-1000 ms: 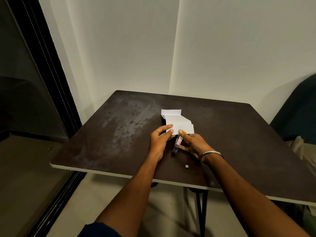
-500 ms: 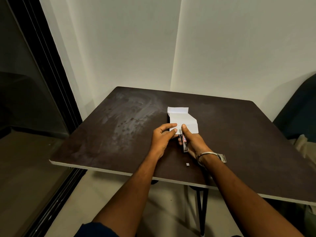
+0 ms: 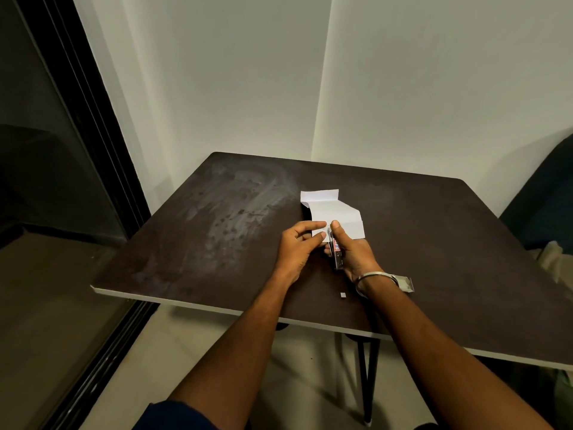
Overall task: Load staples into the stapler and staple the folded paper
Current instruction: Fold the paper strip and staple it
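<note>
The folded paper (image 3: 336, 216), lying mid-table (image 3: 449, 243), has its near edge pinched by the left hand (image 3: 299, 247) while the right hand (image 3: 350, 252) clamps the stapler (image 3: 337, 250) there; a loosened pinch could skew the staple.

The right hand (image 3: 352, 254) covers most of the stapler (image 3: 337, 251), so its mouth can't be made out. The paper's (image 3: 336, 214) near edge is behind both thumbs. A tiny pale speck (image 3: 342, 294) on the worktop (image 3: 217, 243) is unidentifiable.
</note>
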